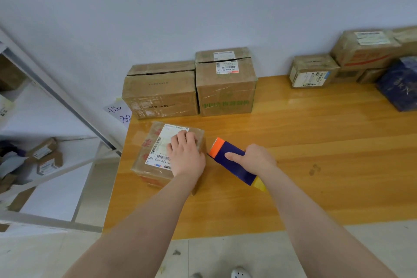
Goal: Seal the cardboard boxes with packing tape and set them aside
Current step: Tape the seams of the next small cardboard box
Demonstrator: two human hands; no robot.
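Small cardboard box (144,171) at the near left part of the wooden surface (316,165), white shipping label (161,142) facing up, red print on its near side

Left hand (186,156): palm down on top of the small cardboard box, over the right part of the label; fingers (184,136) laid nearly flat and pressing on the top, not wrapped round anything

Right hand (252,159): grips the tape dispenser (240,174) from above; fingers curled round its navy body, index finger (234,157) stretched along the top toward the orange end. Dispenser sits just right of the box, orange end close to the box's right edge; contact between them cannot be told. A yellow part shows at the near end, below the wrist

Far side, against the wall: two larger cardboard boxes side by side and touching, the left large box (160,90) lower, the right large box (225,83) taller with green print and two labels on top. Both carry clear tape

Far right corner: stacked cartons (313,70), with a dark blue package (399,83) beside them

Left of the surface: white shelf rack (56,97) holding a few small parcels; a handwritten paper note (119,111) at the far left corner

Near edge: tiled floor (248,253), white shoe (240,273) at the bottom
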